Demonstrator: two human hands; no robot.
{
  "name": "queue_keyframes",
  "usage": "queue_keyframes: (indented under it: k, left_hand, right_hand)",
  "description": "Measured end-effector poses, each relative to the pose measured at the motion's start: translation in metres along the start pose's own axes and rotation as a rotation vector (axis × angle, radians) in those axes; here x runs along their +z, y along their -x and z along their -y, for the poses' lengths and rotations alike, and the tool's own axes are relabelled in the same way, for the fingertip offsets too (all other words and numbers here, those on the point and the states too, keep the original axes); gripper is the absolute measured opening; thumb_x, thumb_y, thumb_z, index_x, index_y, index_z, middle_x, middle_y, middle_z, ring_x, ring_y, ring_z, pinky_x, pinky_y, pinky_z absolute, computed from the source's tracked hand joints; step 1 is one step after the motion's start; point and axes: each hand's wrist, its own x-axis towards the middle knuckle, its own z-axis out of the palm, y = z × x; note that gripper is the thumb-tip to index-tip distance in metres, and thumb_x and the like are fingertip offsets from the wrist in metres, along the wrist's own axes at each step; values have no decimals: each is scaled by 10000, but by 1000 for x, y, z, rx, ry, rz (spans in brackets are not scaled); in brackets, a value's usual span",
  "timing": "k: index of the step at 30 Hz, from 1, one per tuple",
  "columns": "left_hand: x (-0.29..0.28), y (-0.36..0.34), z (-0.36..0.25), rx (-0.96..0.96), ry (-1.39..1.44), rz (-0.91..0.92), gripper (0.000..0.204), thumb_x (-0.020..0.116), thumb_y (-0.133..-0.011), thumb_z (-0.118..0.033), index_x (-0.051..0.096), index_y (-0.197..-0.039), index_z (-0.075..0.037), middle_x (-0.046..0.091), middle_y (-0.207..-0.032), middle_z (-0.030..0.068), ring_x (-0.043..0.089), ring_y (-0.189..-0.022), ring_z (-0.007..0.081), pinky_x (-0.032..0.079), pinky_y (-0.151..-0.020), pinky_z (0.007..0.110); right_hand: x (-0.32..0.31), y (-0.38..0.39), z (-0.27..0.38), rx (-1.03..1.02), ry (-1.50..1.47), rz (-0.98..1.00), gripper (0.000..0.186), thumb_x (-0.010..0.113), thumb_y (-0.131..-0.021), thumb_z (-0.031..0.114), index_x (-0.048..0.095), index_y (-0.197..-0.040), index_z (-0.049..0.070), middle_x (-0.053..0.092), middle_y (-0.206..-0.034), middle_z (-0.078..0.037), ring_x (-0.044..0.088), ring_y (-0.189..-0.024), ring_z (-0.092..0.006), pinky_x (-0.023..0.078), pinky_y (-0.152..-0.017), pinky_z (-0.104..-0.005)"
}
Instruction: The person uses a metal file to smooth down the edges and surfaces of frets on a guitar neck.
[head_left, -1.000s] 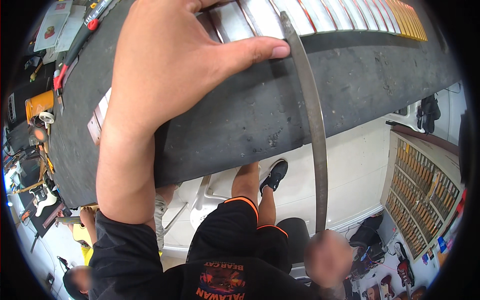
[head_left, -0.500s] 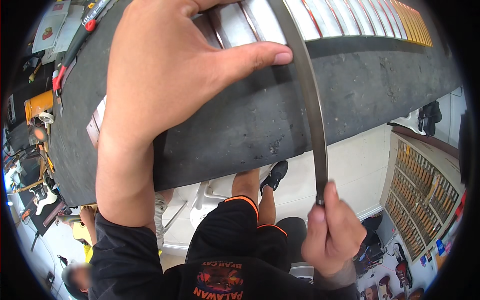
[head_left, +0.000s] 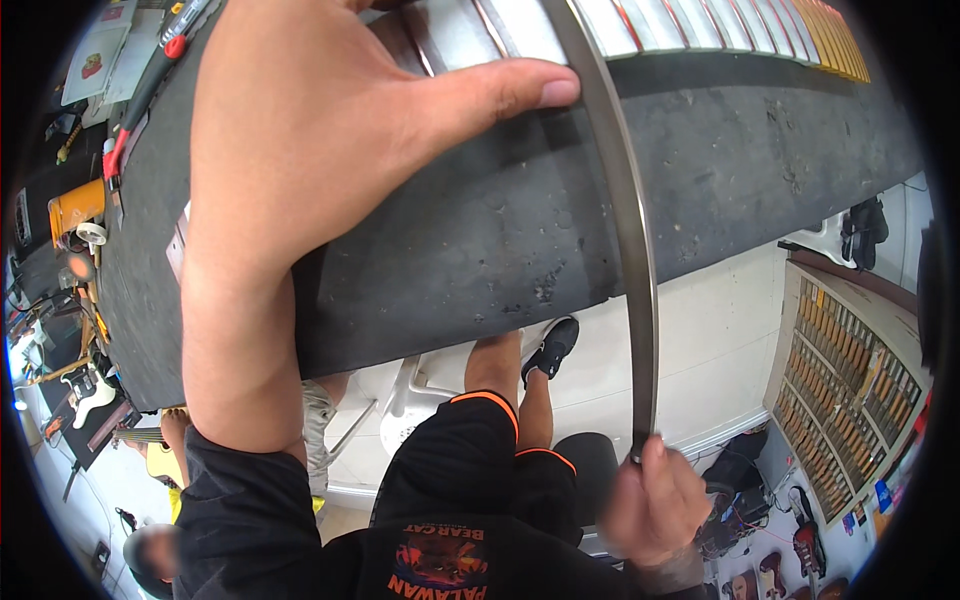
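A guitar neck [head_left: 682,25] lies across the top of the view, its fretboard covered in silvery strips between the frets and yellow ones at the right end. My left hand [head_left: 290,130] spans the neck from the near side, thumb stretched along its edge and tip beside the file; its other fingers are mostly beyond the top edge. A long, flat grey metal file [head_left: 630,230] crosses the neck and runs back toward me. My right hand [head_left: 658,505], slightly blurred, is closed round the file's near end. The file's far end is out of view.
The neck rests on a dark workbench [head_left: 480,260]. A red-and-black hand tool [head_left: 145,100] lies at its left. Orange-handled tools fill a rack [head_left: 845,385] on the right. A person [head_left: 155,560] with a guitar is at lower left.
My right hand has moved down toward me, drawing the file back across the neck. My left hand has shifted slightly up and left in the view.
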Motion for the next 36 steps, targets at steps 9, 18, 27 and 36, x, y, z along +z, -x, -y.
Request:
queue_keyframes:
  k: [9,18,27,36]
  left_hand:
    - [-6,1,4,1,-3,29,590,940,-645,-241,680,-1032,120,715,-875,182,675,-742,144,527,-642,251]
    - [-1,-3,-3,-9,-48,22,592,941,-642,-233,678,-1037,121,715,-855,169,662,-705,126,515,-611,240]
    - [0,-1,-5,-89,-228,102,593,942,-640,-236,679,-1039,115,714,-838,155,618,-635,96,471,-549,222]
    - [1,-6,-22,-150,-170,117,596,940,-649,-245,678,-1044,115,712,-834,156,646,-698,113,503,-601,233]
  right_hand:
    - [15,-44,1,-41,-2,-45,490,674,-748,-91,626,-1234,-54,631,-750,-157,621,-573,-221,511,-515,-283]
    - [8,-17,-1,-27,-13,-47,489,676,-737,-93,635,-1222,-46,629,-747,-148,604,-559,-221,503,-501,-288]
    - [16,-50,0,-22,-16,-70,496,675,-725,-98,655,-1216,-30,609,-695,-119,597,-549,-207,500,-503,-282]
    - [13,-20,-9,-27,-55,-68,476,674,-728,-89,649,-1202,-50,642,-761,-159,625,-581,-240,519,-520,-308]
